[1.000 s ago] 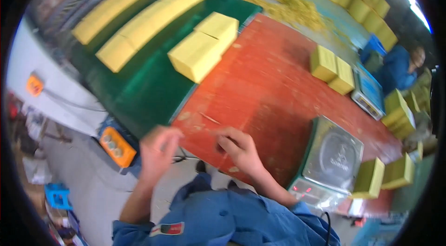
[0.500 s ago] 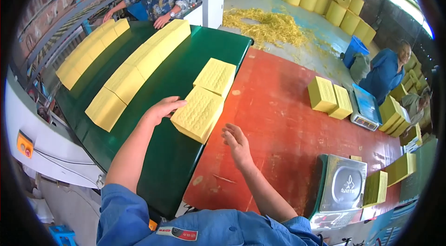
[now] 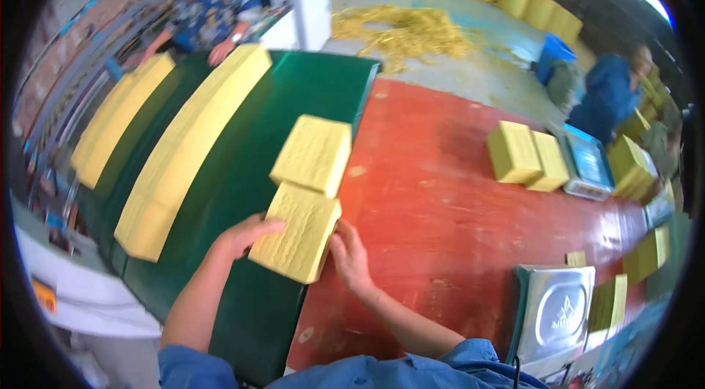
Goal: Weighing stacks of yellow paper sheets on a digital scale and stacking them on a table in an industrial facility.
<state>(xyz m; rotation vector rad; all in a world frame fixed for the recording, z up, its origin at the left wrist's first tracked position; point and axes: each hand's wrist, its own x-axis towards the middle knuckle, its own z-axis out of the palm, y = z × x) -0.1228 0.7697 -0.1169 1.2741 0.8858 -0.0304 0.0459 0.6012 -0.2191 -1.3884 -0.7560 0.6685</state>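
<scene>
A yellow block [image 3: 297,231], which looks like stacked paper with a wavy embossed top, is clasped between my two hands. My left hand [image 3: 244,236] grips its left side, with the thumb over the top edge. Against its right side, my right hand [image 3: 350,260] presses with the fingers partly hidden. A second yellow block [image 3: 314,148] sits just beyond, touching or nearly touching the first. Both are by the right edge of the green conveyor belt [image 3: 228,191], beside the red table [image 3: 433,235].
Two long rows of yellow blocks [image 3: 194,146] lie on the belt to the left. A co-worker [image 3: 209,11] has hands at their far ends. On the table's right are two blocks [image 3: 514,154], a scale [image 3: 587,161] and a nearer metal-topped scale [image 3: 554,315]. Another person [image 3: 606,95] is beyond.
My right hand has come in from the table to the near block's right side. Both rows and the loose blocks appear nearer and lower in view. The view has shifted and blurred.
</scene>
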